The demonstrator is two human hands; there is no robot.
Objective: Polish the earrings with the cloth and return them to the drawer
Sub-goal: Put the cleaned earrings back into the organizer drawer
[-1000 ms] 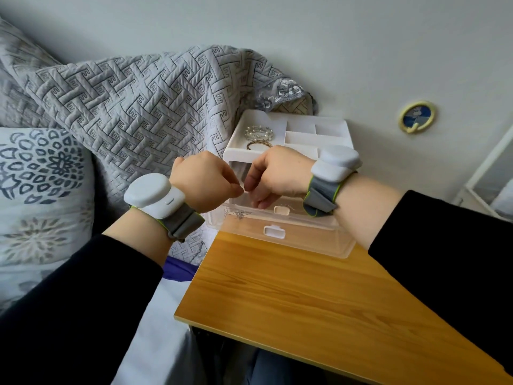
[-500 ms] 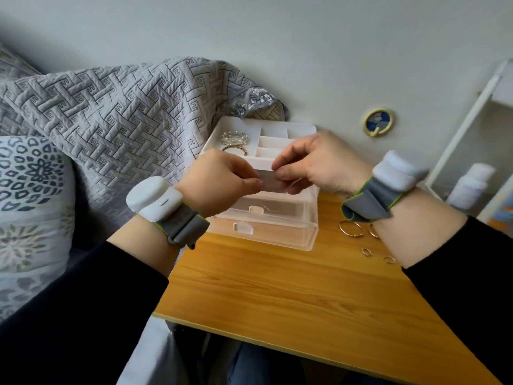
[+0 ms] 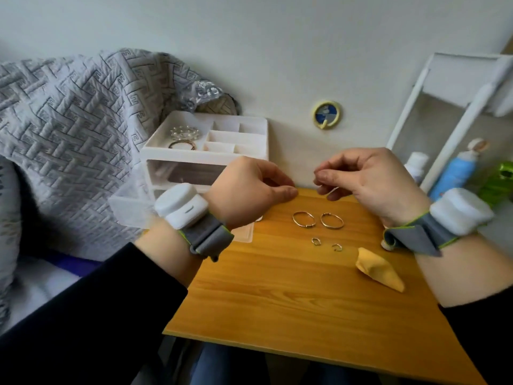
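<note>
My right hand (image 3: pixel 372 182) pinches a thin hoop earring (image 3: pixel 331 191) above the back of the wooden table (image 3: pixel 291 295). My left hand (image 3: pixel 249 190) hovers beside it with the thumb against the curled forefinger; whether it holds anything is hidden. Two gold hoop earrings (image 3: pixel 304 218) (image 3: pixel 332 220) lie on the table below my hands. In front of them lie two small earrings (image 3: pixel 316 241) (image 3: pixel 337 247). The folded yellow cloth (image 3: pixel 379 269) lies to the right. The white jewellery box (image 3: pixel 205 157) stands at the back left, its clear drawer (image 3: pixel 125 201) pulled out behind my left wrist.
The box's top tray holds a beaded bracelet (image 3: pixel 184 132) and a ring (image 3: pixel 181 145). A grey quilt (image 3: pixel 69 129) lies to the left. A white shelf (image 3: pixel 455 112) with bottles (image 3: pixel 455 170) stands on the right. A small white object (image 3: pixel 387 245) peeks from under my right wrist.
The view has swung right, bringing the earrings and cloth on the table into sight. My hands have moved apart and away from the drawer, the right one carrying a thin hoop.
</note>
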